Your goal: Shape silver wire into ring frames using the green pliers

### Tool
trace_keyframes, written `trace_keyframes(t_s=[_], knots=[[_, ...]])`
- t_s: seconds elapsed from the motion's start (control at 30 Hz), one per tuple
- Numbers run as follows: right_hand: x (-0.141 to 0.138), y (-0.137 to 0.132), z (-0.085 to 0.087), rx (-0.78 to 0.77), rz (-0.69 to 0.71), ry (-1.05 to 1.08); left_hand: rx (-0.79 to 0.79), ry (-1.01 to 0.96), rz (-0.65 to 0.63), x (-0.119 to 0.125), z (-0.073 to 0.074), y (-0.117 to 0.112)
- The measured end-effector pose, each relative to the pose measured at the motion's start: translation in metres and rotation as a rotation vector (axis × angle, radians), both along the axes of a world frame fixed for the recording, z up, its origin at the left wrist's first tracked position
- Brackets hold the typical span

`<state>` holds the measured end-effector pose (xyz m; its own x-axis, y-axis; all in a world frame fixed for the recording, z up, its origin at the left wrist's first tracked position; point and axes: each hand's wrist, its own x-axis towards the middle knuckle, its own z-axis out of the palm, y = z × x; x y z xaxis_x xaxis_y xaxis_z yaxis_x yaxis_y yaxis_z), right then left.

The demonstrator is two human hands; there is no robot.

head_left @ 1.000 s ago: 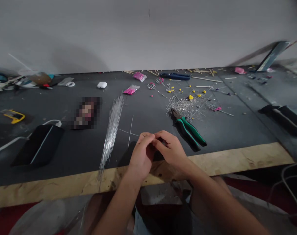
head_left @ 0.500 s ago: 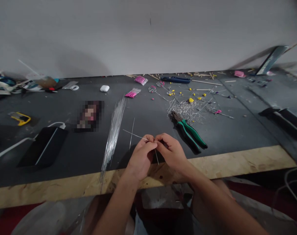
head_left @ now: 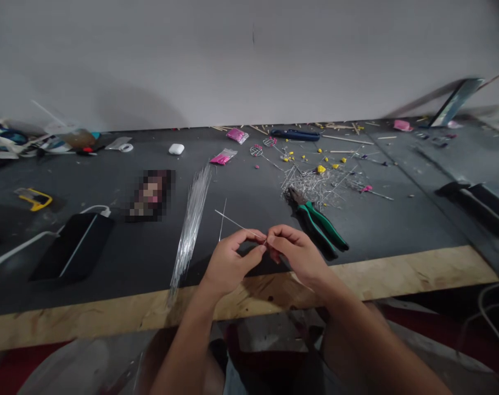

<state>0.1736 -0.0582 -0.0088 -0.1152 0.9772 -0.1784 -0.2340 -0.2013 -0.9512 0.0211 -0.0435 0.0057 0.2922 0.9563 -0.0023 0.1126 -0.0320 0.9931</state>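
Near the table's front edge, my left hand [head_left: 235, 260] and my right hand [head_left: 296, 249] meet, fingertips pinched together on a thin metal wire [head_left: 236, 223]. One end of this wire sticks out to the upper left; the part between the fingers is hidden. A loose single wire [head_left: 223, 216] lies on the table just left of my hands. Farther left is a bundle of straight wires [head_left: 190, 219]. Green-and-black pliers [head_left: 321, 222] rest to the right of my right hand, jaws toward a heap of short cut wires [head_left: 315, 186].
Pink packets [head_left: 223, 157] and twisted wire shapes [head_left: 256, 150] lie at the back, with yellow bits [head_left: 321, 169] to their right. To the left are a white case [head_left: 176, 148], a black device [head_left: 74, 246] with a cable and a yellow cutter [head_left: 34, 198]. A wooden strip [head_left: 418, 269] edges the table.
The left hand has opened out a little to the left, and the wire's protruding end has shifted right and tilted more steeply. The piece that hung below the fingers no longer shows there.
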Motion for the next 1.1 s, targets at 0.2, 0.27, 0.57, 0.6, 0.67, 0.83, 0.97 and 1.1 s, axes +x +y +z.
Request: trace_keyframes(t_s=[0.2,0.27,0.57,0.6,0.67,0.83,0.97,1.1], knots=[[0.001,-0.004,0.006,-0.102,0.142,0.164,0.143,0.091,-0.113,-0.011,0.004,0.001],[0.001,-0.005,0.006,-0.129,0.188,0.195,0.205,0.075,-0.127,-0.013,0.004,0.003],[-0.003,-0.007,0.003,0.064,0.154,-0.058,0.266,0.166,0.283,-0.014,-0.011,0.001],[-0.004,-0.007,0.002,0.114,0.110,-0.135,0.189,0.172,0.329,-0.011,-0.012,0.000],[-0.007,-0.006,0.001,0.212,0.031,-0.279,0.025,0.120,0.333,-0.003,-0.015,-0.001],[-0.009,0.000,-0.003,0.366,-0.046,-0.444,-0.235,-0.193,0.320,0.013,-0.018,-0.006],[-0.010,0.001,-0.005,0.336,-0.081,-0.427,-0.287,-0.311,0.342,0.022,-0.019,-0.008],[-0.010,0.000,-0.004,0.249,-0.096,-0.327,-0.289,-0.336,0.365,0.027,-0.019,-0.009]])
